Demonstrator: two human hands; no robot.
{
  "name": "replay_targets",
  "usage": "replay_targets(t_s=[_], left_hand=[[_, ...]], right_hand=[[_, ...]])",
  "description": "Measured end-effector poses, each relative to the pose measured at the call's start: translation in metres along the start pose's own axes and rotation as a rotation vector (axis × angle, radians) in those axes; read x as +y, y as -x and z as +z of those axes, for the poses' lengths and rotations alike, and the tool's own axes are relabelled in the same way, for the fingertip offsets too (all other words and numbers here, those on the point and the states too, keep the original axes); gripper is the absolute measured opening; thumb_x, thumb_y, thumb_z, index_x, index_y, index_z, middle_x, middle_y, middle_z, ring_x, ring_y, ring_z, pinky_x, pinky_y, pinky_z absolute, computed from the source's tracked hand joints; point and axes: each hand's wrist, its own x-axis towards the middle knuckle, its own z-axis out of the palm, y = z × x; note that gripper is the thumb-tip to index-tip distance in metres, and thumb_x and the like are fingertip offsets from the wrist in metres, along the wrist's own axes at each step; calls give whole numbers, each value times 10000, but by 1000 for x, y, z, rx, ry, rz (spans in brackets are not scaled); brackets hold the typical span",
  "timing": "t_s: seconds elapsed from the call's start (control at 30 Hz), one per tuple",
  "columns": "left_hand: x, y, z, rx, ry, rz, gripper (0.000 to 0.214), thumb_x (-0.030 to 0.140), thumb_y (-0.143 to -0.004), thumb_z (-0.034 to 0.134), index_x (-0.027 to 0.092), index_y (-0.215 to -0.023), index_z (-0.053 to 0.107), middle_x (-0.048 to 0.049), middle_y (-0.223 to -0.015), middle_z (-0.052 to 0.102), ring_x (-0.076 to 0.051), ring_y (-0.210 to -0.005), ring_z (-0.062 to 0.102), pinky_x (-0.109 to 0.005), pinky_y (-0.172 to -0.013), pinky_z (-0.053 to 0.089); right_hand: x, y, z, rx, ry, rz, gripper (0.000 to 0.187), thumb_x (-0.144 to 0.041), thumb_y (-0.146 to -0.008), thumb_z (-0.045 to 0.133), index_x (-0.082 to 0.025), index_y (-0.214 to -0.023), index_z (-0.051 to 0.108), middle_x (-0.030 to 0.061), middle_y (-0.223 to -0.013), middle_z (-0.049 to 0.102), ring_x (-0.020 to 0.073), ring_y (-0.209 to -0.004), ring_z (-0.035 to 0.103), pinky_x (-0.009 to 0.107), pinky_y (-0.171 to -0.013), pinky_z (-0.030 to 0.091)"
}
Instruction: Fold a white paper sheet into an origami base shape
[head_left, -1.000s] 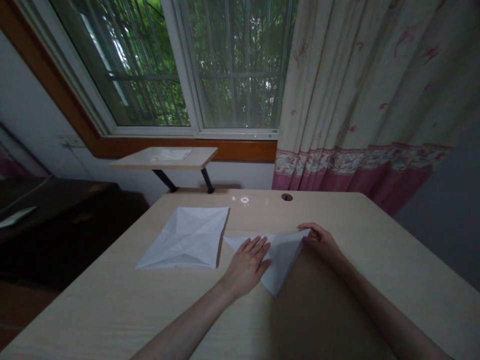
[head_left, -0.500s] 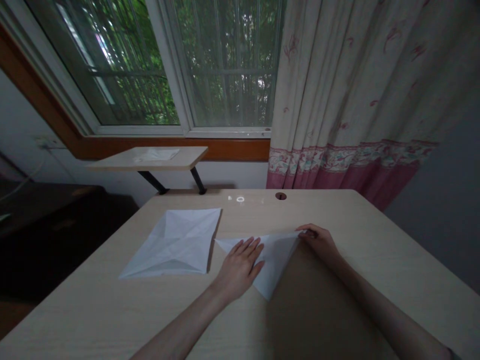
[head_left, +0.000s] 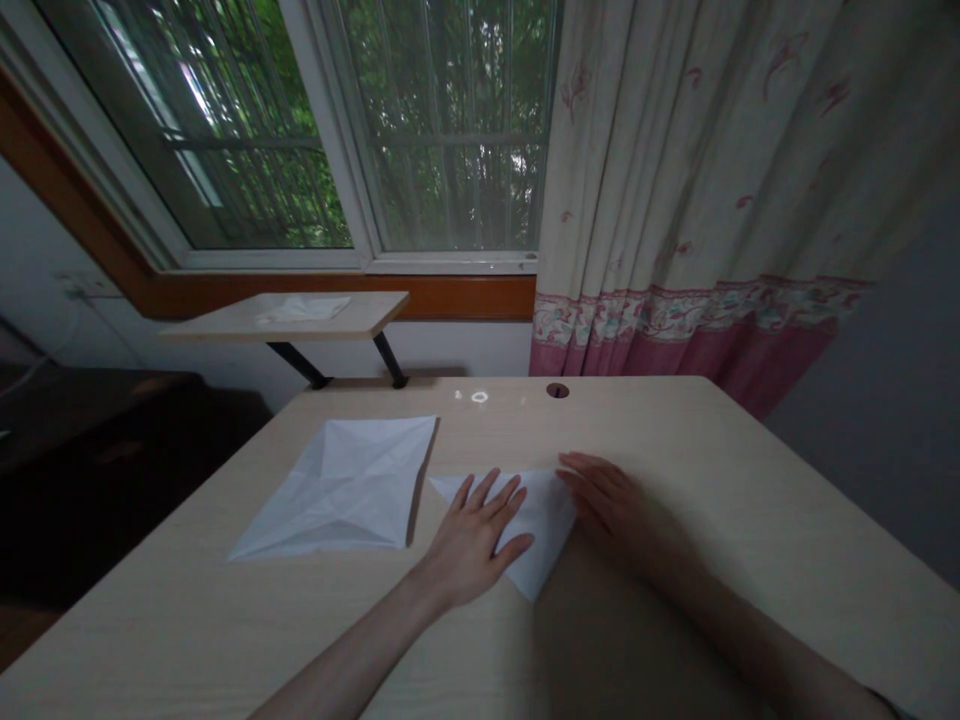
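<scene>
A white sheet of thin paper (head_left: 536,550), folded into a triangle with its point toward me, lies on the pale wooden desk (head_left: 465,650). Across its left half my left hand (head_left: 480,535) rests flat with fingers spread. My right hand (head_left: 607,505) lies over the triangle's right corner, fingers stretched out and side by side; that corner is hidden beneath it. To the left sits a second white sheet (head_left: 349,480), spread out as a square with crossing creases and slightly raised edges.
A small raised shelf (head_left: 360,318) on black legs stands at the back left, bearing a crumpled white piece (head_left: 304,309). A round cable hole (head_left: 558,391) is near the desk's rear edge. Behind hang a window and a curtain (head_left: 637,200).
My right hand has let go of the pinched right corner, shifted left and flattened over it. My left hand stays on the paper, its fingers spread wider. The view has shifted slightly.
</scene>
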Motion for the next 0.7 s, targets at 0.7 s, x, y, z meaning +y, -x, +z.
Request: replay_targets(t_s=[0.7], left_hand=[[-1,-1,13,45,18,-13,603,592,-1011,311,306,-1542,292,-38,-1595,338,-342,-1511,181,-724,-1167,88]], right_hand=[[-5,3,13,-467,26,109,563,-438,-1025,396,-203,-1533,342,94,-1579,337,254,-1471,299,518,-1209,257]])
